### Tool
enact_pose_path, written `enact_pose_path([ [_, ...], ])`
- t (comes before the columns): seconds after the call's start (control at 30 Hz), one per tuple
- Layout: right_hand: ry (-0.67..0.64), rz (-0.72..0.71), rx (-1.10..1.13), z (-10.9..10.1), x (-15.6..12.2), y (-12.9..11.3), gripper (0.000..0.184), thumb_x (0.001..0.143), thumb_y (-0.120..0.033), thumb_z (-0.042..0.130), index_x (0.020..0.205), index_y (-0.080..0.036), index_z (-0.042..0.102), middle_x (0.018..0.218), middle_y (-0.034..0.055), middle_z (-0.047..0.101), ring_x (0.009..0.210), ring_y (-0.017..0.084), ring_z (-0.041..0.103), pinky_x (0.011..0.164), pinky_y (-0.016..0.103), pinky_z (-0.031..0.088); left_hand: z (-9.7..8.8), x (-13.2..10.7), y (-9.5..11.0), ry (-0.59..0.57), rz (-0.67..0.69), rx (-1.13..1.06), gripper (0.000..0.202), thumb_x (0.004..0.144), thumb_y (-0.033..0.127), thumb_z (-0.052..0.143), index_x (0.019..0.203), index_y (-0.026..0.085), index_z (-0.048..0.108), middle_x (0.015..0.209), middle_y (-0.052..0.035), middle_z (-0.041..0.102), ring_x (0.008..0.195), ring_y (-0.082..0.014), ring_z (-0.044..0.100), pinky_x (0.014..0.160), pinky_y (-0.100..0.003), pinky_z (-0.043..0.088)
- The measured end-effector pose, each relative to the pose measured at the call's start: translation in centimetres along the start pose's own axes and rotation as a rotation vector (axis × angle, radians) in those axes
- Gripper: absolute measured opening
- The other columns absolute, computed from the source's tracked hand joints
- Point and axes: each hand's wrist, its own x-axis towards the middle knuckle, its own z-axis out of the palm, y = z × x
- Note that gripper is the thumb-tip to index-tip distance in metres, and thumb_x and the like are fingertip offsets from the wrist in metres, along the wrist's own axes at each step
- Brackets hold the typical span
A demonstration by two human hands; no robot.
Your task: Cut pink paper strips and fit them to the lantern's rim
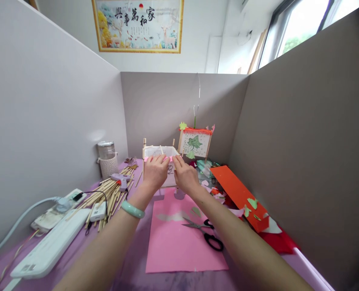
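A small white paper lantern box [161,152] on wooden stick posts stands on the purple table. My left hand [155,171] and my right hand [183,174] both reach to its near top edge, fingers pinched on a pink strip [169,158] along that rim. A green bangle [132,209] sits on my left wrist. Behind the box stands a finished lantern [195,144] with a green leaf drawing and orange fringe. A pink paper sheet [179,238] lies under my forearms with black-handled scissors [206,232] on it.
Wooden sticks [111,193] and a purple glue gun [120,179] lie at the left, with power strips [50,242] and cables nearer. A lidded jar [106,155] stands by the left partition. Orange card [240,194] and paper scraps fill the right side. Grey partitions enclose the desk.
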Motion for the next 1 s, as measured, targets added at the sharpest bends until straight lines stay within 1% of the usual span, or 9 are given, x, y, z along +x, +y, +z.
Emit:
enact_pose_path([
  [0.07, -0.017, 0.006, -0.009, 0.0, -0.1, 0.2, 0.056, 0.087, -0.018, 0.036, 0.142, -0.016, 0.033, 0.147, 0.0095, 0.035, 0.101, 0.02, 0.059, 0.078, 0.031, 0.047, -0.1, -0.2, -0.3, 0.008, -0.002, -0.035, 0.031, 0.084, 0.011, 0.042, 0.11, 0.017, 0.059, 0.11, -0.0108, 0.064, 0.101, -0.0241, 0.057, 0.091, -0.042, 0.04],
  [0.13, -0.023, -0.004, -0.026, 0.0, -0.1, 0.2, 0.057, 0.086, -0.018, 0.035, 0.143, -0.02, 0.031, 0.147, 0.0086, 0.034, 0.097, 0.019, 0.061, 0.075, 0.029, 0.048, -0.3, -0.5, -0.7, 0.017, 0.012, -0.068, 0.034, 0.085, 0.01, 0.04, 0.113, 0.016, 0.057, 0.113, -0.0118, 0.063, 0.105, -0.0232, 0.056, 0.096, -0.042, 0.038],
  [0.2, -0.018, -0.027, -0.046, 0.0, -0.2, 0.3, 0.058, 0.086, -0.017, 0.036, 0.144, -0.024, 0.03, 0.148, 0.0076, 0.033, 0.095, 0.019, 0.061, 0.072, 0.028, 0.048, -0.5, -0.8, -1.0, 0.008, 0.034, -0.085, 0.035, 0.085, 0.009, 0.038, 0.114, 0.017, 0.057, 0.116, -0.0119, 0.062, 0.109, -0.023, 0.055, 0.099, -0.043, 0.036],
  [0.27, -0.008, -0.044, -0.072, 0.1, -0.3, 0.4, 0.058, 0.086, -0.016, 0.036, 0.143, -0.026, 0.031, 0.148, 0.0072, 0.033, 0.092, 0.019, 0.062, 0.07, 0.028, 0.048, -0.8, -1.0, -1.3, -0.015, 0.047, -0.08, 0.036, 0.085, 0.01, 0.038, 0.115, 0.018, 0.057, 0.118, -0.012, 0.061, 0.111, -0.0235, 0.054, 0.1, -0.045, 0.035],
  [0.4, -0.007, -0.059, -0.11, 0.2, -0.3, 0.6, 0.058, 0.087, -0.015, 0.035, 0.143, -0.026, 0.032, 0.148, 0.009, 0.033, 0.086, 0.019, 0.062, 0.069, 0.03, 0.048, -1.1, -1.2, -1.6, -0.037, 0.059, -0.051, 0.039, 0.084, 0.009, 0.038, 0.116, 0.02, 0.057, 0.118, -0.0128, 0.06, 0.114, -0.0245, 0.052, 0.1, -0.047, 0.034],
  [0.5, -0.011, -0.067, -0.11, 0.3, -0.3, 0.7, 0.057, 0.087, -0.014, 0.035, 0.143, -0.026, 0.032, 0.148, 0.0098, 0.033, 0.088, 0.02, 0.062, 0.069, 0.03, 0.048, -1.2, -1.2, -1.7, -0.045, 0.064, -0.036, 0.04, 0.083, 0.008, 0.039, 0.116, 0.02, 0.058, 0.117, -0.0127, 0.061, 0.111, -0.0246, 0.053, 0.098, -0.046, 0.035],
  [0.7, -0.016, -0.064, -0.073, 0.2, -0.2, 0.7, 0.058, 0.085, -0.014, 0.038, 0.142, -0.025, 0.033, 0.148, 0.0096, 0.033, 0.093, 0.02, 0.062, 0.069, 0.029, 0.049, -1.1, -0.9, -1.9, -0.043, 0.073, -0.034, 0.037, 0.084, 0.009, 0.039, 0.114, 0.02, 0.059, 0.11, -0.0115, 0.063, 0.102, -0.0234, 0.056, 0.09, -0.041, 0.039],
  [0.87, -0.012, -0.055, -0.077, 0.4, -0.3, 0.6, 0.06, 0.084, -0.013, 0.039, 0.142, -0.025, 0.032, 0.148, 0.0095, 0.031, 0.092, 0.02, 0.063, 0.066, 0.029, 0.05, -1.0, -1.0, -2.0, -0.034, 0.086, -0.024, 0.038, 0.083, 0.007, 0.04, 0.113, 0.019, 0.059, 0.11, -0.011, 0.063, 0.101, -0.0237, 0.057, 0.086, -0.04, 0.041],
  [1.0, -0.014, -0.063, -0.079, 0.6, -0.4, 0.6, 0.062, 0.083, -0.012, 0.04, 0.143, -0.024, 0.03, 0.149, 0.0113, 0.03, 0.095, 0.021, 0.062, 0.068, 0.028, 0.05, -1.1, -1.1, -2.1, -0.045, 0.105, -0.017, 0.039, 0.083, 0.007, 0.041, 0.115, 0.02, 0.059, 0.113, -0.012, 0.062, 0.105, -0.0242, 0.056, 0.088, -0.041, 0.041],
])
